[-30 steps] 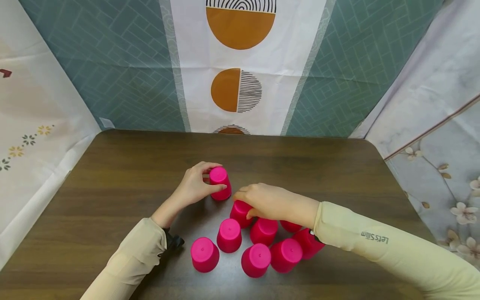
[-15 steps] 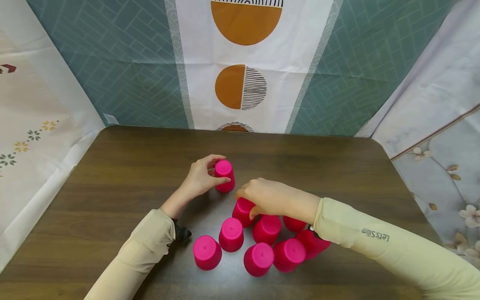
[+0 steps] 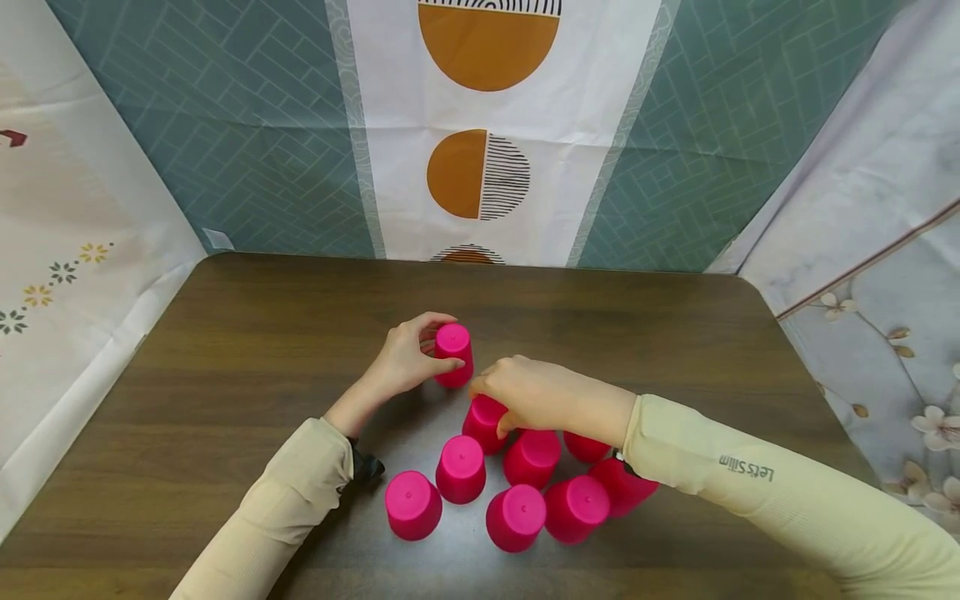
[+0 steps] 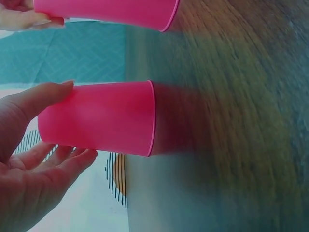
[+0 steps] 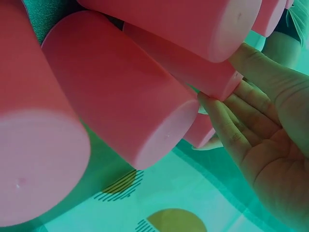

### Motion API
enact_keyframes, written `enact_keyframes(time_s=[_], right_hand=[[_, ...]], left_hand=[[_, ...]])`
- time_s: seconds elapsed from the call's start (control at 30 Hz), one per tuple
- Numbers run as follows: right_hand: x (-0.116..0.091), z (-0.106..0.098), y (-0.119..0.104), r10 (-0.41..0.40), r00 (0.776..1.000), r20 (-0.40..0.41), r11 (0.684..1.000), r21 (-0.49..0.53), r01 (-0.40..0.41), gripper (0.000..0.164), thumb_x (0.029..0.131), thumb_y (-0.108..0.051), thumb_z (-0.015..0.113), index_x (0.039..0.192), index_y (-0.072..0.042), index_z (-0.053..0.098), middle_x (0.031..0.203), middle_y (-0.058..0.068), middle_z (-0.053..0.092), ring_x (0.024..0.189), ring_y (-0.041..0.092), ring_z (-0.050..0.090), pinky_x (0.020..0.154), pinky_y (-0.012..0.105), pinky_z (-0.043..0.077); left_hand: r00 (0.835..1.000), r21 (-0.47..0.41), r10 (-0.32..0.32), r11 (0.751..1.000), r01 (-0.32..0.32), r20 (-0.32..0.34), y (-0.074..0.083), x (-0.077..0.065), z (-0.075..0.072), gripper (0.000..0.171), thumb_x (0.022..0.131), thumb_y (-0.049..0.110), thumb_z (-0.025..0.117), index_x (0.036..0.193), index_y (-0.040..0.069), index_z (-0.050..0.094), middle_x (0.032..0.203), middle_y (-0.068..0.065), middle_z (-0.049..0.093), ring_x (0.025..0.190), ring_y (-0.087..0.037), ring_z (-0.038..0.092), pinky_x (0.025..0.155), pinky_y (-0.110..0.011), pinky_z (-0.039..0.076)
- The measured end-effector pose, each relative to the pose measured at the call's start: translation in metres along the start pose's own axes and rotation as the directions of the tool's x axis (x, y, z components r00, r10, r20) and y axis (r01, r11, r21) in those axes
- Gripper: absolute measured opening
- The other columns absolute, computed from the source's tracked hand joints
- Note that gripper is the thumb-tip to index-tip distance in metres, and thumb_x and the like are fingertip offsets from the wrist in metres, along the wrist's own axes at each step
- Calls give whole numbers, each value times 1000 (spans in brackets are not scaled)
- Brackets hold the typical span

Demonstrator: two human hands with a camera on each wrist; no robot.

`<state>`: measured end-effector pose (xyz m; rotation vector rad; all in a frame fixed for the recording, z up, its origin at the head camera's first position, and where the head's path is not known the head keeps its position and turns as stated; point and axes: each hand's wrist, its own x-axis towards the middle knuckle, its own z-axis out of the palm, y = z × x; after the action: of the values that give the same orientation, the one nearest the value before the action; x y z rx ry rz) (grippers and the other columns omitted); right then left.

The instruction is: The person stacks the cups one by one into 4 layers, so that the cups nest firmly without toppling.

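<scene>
Far out on the table, my left hand (image 3: 405,358) holds an upside-down pink cup (image 3: 453,354), thumb on the near side and fingers behind it. The left wrist view shows that cup's rim at the tabletop, with the thumb and fingertips (image 4: 87,157) around its narrow end. My right hand (image 3: 540,396) grips a second upside-down pink cup (image 3: 482,423) from above, a little nearer and to the right. Its thumb and fingers flank the base end of this cup (image 5: 188,67) in the right wrist view. A small gap separates the two held cups.
Several more upturned pink cups stand close together nearer me, among them one at the front left (image 3: 413,506) and one at the front middle (image 3: 516,518). My right forearm passes over the right-hand ones. Patterned cloth (image 3: 292,167) hangs behind the wooden table (image 3: 225,375).
My left hand has shifted slightly right with its cup, closer to the cup under my right hand. The right hand keeps its hold in place. The head view has tilted a little.
</scene>
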<state>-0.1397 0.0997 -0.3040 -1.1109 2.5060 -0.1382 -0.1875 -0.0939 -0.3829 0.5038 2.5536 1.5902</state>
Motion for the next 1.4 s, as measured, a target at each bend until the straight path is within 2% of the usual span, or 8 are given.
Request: enact_keyframes(time_s=[0.3,0.43,0.63,0.83,0.97,1.07,1.2,1.4], right_hand=[[-3,1,2,-9,1000,-9,1000,5,9,54,73,-20,80,122,-10,60,114,5,64,102,20,61,79,27,54],[-6,3,5,-55,998,-16,998,-35,55,55,76,-23,78,125,-10,58,118,6,62,106,20,60,84,29,53],[-17,5,13,-104,985,-134,992,-81,94,51,77,-31,76,121,-12,59,112,2,63,100,17,62,84,31,53],[-28,-10,25,-131,951,-280,991,-68,116,50,76,-33,77,119,-13,61,112,-1,63,98,14,63,81,29,54],[-32,-22,40,-153,933,-326,988,-48,146,51,74,-34,78,118,-14,62,113,-3,64,101,12,62,83,30,53],[-33,-26,57,-156,914,-373,986,-11,164,51,74,-33,79,118,-15,62,113,-5,63,102,11,61,84,31,53],[-31,-26,84,-110,889,-445,985,72,158,50,74,-28,79,119,-14,62,113,-5,63,98,10,60,80,32,53],[-16,-19,116,39,899,-436,957,275,92,53,74,-26,79,121,-10,61,110,3,66,91,17,65,77,32,54]], left_hand=[[999,56,39,998,-39,-5,-2,-4,-1,63,72,9,79,127,2,48,121,-18,57,108,-35,59,90,-46,49],[999,88,38,995,-35,-31,-2,-14,-6,71,72,15,80,132,5,43,128,-17,53,115,-35,54,94,-51,44],[998,106,46,994,-41,-42,15,-61,-18,64,72,21,81,127,11,49,123,-10,57,111,-30,56,95,-50,44],[993,123,116,986,-112,-24,38,-110,-12,51,76,21,78,121,20,54,115,7,59,103,-14,60,88,-39,50],[982,214,188,958,-189,21,58,-138,-2,56,78,24,76,127,27,51,120,15,53,107,-6,54,87,-34,51],[980,331,193,922,-200,53,66,-150,7,56,80,32,74,130,30,49,125,18,48,110,-4,51,87,-34,51],[979,464,192,864,-198,60,68,-156,21,58,79,36,74,131,26,50,127,14,48,108,-6,52,85,-36,51],[978,517,204,833,-197,44,63,-157,32,62,75,34,77,130,21,52,128,6,50,106,-11,54,83,-37,51]])
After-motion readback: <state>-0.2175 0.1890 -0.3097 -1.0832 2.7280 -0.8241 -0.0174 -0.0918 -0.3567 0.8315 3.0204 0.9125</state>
